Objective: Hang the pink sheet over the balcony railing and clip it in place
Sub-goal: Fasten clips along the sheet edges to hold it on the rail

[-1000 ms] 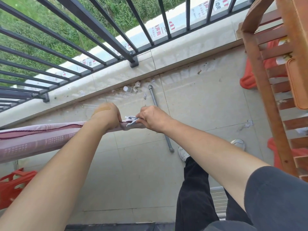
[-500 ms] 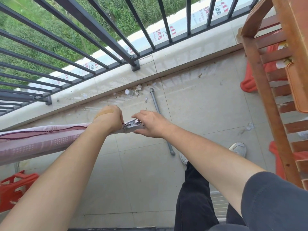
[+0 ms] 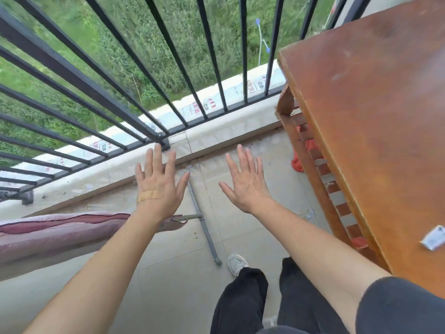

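Pink sheet point(image 3: 60, 233) over rod, both hands spread, empty

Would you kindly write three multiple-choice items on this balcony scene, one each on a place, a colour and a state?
1. Where does the grey pipe lie?
A. On the wooden table
B. On the floor between the hands
C. Across the railing top

2. What colour are the railing bars?
A. White
B. Red
C. Black

3. How are the two hands?
A. Both open, fingers spread, holding nothing
B. Both closed on the sheet
C. One holding a clip

Answers: 1 B, the pipe runs along the tiles from below the kerb toward the shoe. 2 C, the bars are dark black against the grass. 3 A, the left hand and right hand show flat backs, above the sheet.
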